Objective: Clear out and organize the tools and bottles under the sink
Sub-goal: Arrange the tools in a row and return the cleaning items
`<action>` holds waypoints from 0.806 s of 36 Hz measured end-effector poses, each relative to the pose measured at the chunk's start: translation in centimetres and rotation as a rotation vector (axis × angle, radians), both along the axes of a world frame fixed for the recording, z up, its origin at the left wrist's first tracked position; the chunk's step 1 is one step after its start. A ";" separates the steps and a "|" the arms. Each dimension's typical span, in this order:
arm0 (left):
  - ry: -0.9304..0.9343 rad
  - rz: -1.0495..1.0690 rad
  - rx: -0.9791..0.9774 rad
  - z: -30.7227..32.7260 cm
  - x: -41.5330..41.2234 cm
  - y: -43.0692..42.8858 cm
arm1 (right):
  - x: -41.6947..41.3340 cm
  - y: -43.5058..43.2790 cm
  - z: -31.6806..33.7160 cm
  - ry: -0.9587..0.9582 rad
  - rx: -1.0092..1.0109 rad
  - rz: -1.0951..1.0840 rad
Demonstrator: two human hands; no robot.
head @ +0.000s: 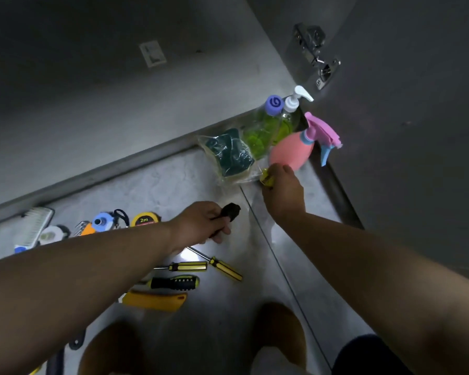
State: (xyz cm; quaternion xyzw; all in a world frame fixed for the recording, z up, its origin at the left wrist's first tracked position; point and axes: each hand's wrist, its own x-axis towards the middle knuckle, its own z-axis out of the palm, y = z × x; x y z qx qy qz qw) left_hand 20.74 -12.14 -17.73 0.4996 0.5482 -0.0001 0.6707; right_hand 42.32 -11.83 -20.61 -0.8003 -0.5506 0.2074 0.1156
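Down on grey floor [146, 185], mid-sorting. Gripping small black object [229, 212] in left hand [201, 226]; pinching small yellow item [266, 180] in right hand [282, 193], just beside pink plastic spray bottle [290, 151] and plastic-wrapped green sponges [228, 155]. Noting yellow-handled screwdrivers [187, 266] grouped lower left. Next, probably: laying yellow item with those tools, easing away without knocking spray bottle over.

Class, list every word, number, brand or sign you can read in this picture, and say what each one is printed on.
"2m": on the yellow tape measure.
A swirl sign with no letters: on the purple bottle cap.
Too blurred to read: the pale sticker on the cabinet wall.
Nothing else here can be read.
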 end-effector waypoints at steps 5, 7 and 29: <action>-0.008 0.068 0.028 -0.6 0.8 -0.1 | -0.6 -1.3 -0.7 0.063 0.033 0.013; 0.009 0.067 0.030 -1.1 1.2 -0.1 | -0.8 -2.3 -0.8 0.097 0.061 -0.037; -0.045 0.044 0.128 -1.1 3.3 -0.6 | -1.4 -6.3 1.1 1.192 -0.350 -0.549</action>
